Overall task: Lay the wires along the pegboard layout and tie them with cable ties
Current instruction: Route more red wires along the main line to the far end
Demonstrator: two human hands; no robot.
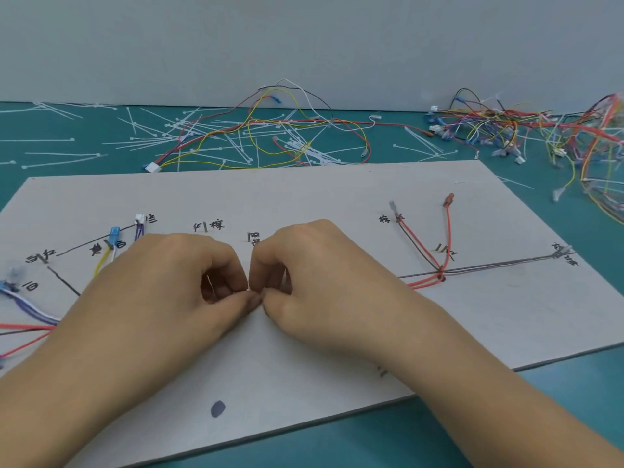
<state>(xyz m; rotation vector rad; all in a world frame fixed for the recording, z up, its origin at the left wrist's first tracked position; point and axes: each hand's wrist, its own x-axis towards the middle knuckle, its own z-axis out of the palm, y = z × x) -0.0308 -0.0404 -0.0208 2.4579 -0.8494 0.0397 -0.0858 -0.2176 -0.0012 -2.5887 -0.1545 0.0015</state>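
Observation:
A white pegboard (304,197) lies in front of me, with drawn lines, handwritten labels and small pegs. Wires run along it: red and dark wires (425,280) cross at a tied point on the right, and blue, white, yellow and red wires (40,315) fan out on the left. My left hand (162,285) and my right hand (320,275) meet at the board's middle with curled fingers. Between their fingertips they pinch a thin white cable tie (251,291). The wire bundle under the hands is hidden.
Several loose white cable ties (236,143) lie scattered on the teal table behind the board. A loose wire harness (270,130) sits among them. A tangled heap of coloured wires (540,130) fills the back right. A grey wall stands behind.

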